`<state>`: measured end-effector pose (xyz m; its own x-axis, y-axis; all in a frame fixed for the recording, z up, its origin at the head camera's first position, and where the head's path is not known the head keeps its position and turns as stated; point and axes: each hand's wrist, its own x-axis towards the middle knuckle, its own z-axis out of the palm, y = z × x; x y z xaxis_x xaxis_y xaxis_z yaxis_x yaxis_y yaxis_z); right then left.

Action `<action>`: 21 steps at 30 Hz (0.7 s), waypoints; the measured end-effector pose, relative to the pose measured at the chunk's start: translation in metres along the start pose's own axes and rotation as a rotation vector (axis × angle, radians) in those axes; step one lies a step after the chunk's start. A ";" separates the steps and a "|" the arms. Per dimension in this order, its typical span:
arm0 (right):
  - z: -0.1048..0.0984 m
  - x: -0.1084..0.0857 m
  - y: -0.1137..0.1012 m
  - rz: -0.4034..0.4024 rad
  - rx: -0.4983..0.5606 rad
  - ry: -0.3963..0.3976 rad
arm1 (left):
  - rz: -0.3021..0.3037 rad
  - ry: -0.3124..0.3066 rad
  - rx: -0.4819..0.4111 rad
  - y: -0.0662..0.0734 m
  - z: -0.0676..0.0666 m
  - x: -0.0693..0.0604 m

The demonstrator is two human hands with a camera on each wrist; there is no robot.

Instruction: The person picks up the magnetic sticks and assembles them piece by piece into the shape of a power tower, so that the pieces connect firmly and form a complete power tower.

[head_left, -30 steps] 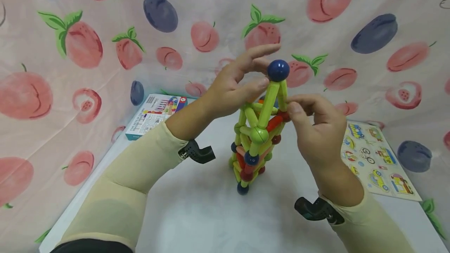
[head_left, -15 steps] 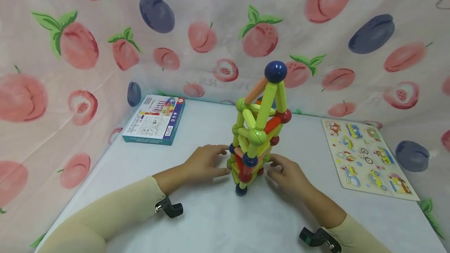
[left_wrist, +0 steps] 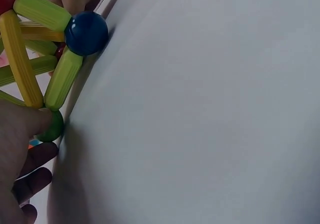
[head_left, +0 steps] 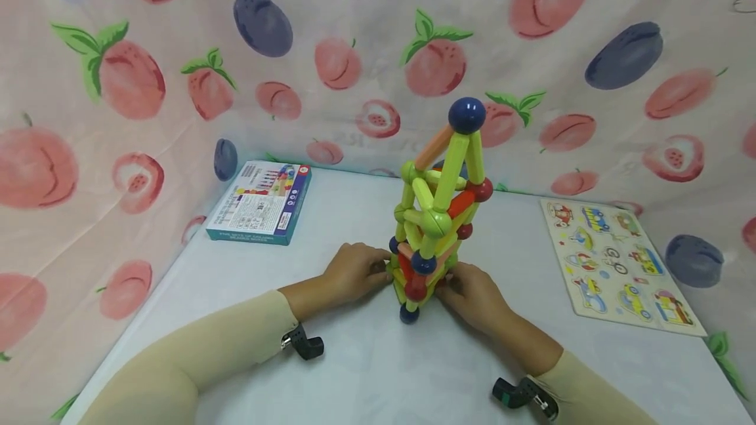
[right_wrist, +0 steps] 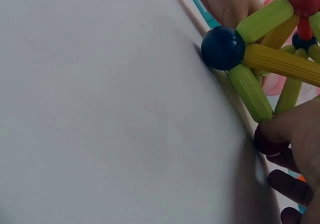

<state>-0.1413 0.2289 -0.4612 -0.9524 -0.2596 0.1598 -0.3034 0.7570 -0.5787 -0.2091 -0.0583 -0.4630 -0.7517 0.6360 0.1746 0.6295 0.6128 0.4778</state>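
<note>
A tall tower of magnetic rods and balls (head_left: pixel 436 223) stands in the middle of the table, with a blue ball (head_left: pixel 467 115) at its top. My left hand (head_left: pixel 356 273) holds the tower's base from the left. In the left wrist view its thumb lies on a green ball (left_wrist: pixel 54 129) at a lower corner. On the other side my right hand (head_left: pixel 477 295) grips a dark red ball (right_wrist: pixel 269 143) at another lower corner. The front corner's blue ball (head_left: pixel 409 313) rests on the table between the hands. Part of each hand's fingers is hidden behind the balls.
On the white table (head_left: pixel 366 372), a flat toy box (head_left: pixel 260 202) lies at the back left. A picture puzzle board (head_left: pixel 620 267) lies at the right. A fruit-print cloth (head_left: pixel 354 25) hangs behind the table.
Both hands have come down from the tower's top to its base and closed in on its lower corners. The tower shifted slightly in the last half second.
</note>
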 end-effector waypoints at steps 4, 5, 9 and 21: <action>-0.005 0.014 0.007 0.017 -0.003 -0.015 | -0.001 0.008 0.017 -0.004 -0.001 0.015; -0.007 0.018 0.009 0.022 -0.002 -0.021 | -0.015 0.003 0.020 -0.005 -0.001 0.019; -0.011 0.038 0.023 0.044 -0.001 -0.038 | -0.085 -0.013 0.016 -0.010 -0.002 0.038; -0.017 0.091 0.061 0.088 0.076 -0.037 | -0.256 -0.013 -0.065 -0.021 -0.008 0.087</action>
<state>-0.2470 0.2623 -0.4683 -0.9731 -0.2174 0.0768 -0.2144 0.7308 -0.6480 -0.2899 -0.0196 -0.4507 -0.8822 0.4700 0.0302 0.4046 0.7235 0.5593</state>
